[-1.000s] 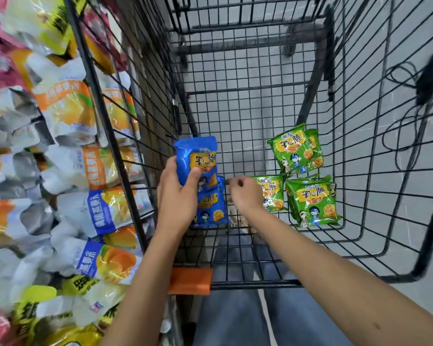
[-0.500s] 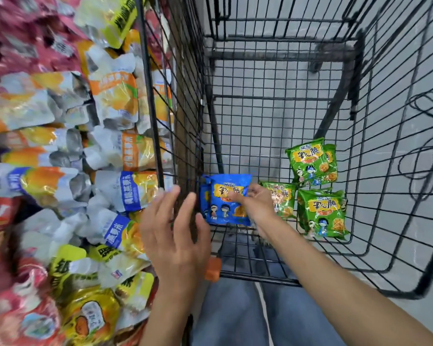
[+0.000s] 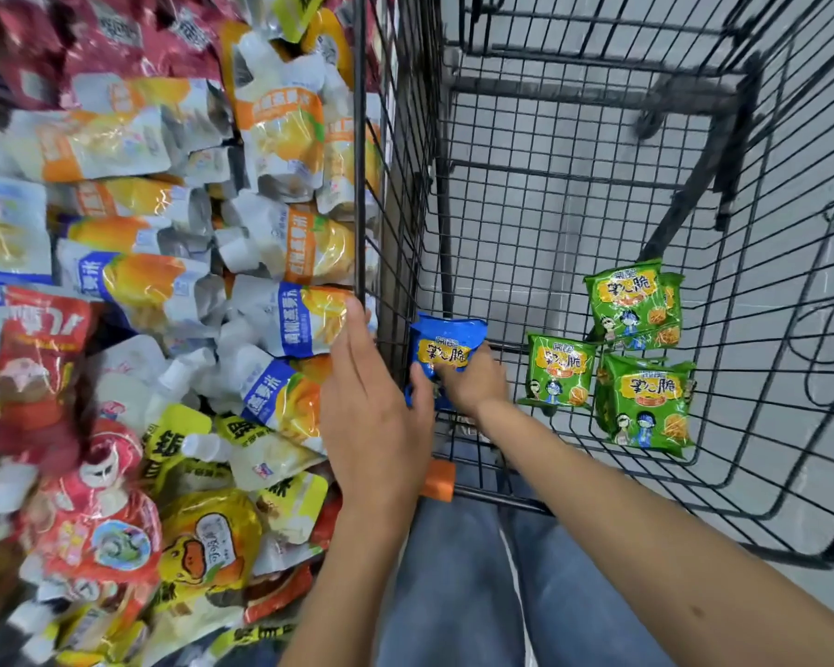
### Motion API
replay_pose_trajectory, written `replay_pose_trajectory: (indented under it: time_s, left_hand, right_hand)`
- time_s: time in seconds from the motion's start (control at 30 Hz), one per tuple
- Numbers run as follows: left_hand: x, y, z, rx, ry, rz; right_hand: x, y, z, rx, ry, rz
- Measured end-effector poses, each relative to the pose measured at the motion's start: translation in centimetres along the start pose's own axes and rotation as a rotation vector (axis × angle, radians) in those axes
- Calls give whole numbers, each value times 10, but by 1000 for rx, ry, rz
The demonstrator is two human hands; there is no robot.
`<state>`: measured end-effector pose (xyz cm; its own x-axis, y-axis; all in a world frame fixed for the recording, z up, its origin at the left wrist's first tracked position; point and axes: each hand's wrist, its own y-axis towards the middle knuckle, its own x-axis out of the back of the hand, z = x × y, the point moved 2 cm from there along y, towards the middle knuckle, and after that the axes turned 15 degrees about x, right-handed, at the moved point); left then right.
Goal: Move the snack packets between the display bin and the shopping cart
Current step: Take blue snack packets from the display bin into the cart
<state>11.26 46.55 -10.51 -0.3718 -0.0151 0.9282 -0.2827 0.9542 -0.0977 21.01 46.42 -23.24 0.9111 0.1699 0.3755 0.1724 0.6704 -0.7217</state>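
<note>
My right hand [image 3: 473, 382] grips a blue snack packet [image 3: 446, 346] low in the near left corner of the black wire shopping cart [image 3: 574, 223]. Three green snack packets [image 3: 634, 305] [image 3: 557, 370] [image 3: 646, 406] lie on the cart floor to its right. My left hand [image 3: 371, 411] hovers with straight fingers over the wire wall between cart and display bin [image 3: 359, 137], holding nothing. The bin on the left is piled with white, orange, blue, yellow and red packets [image 3: 280, 137].
An orange handle piece [image 3: 438, 479] sits on the cart's near rim. My blue jeans [image 3: 463, 584] show below it. The grey floor [image 3: 800, 426] lies under and right of the cart. The cart's far half holds no packets.
My left hand let go of the blue packet and moved left toward the bin. My right hand took hold of a blue packet in the cart corner. The view swung left.
</note>
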Motion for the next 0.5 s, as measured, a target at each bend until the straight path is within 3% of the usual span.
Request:
replay_pose_trajectory:
  time_s: [0.13, 0.33, 0.5]
  left_hand:
    - [8, 0, -3, -8, -15, 81]
    - [45, -1, -7, 32, -74, 315]
    - [89, -22, -6, -117, 69, 398]
  right_hand:
    - [24, -13, 4, 8, 1, 39]
    - [92, -75, 26, 92, 38, -70]
    - [136, -153, 45, 404, 24, -222]
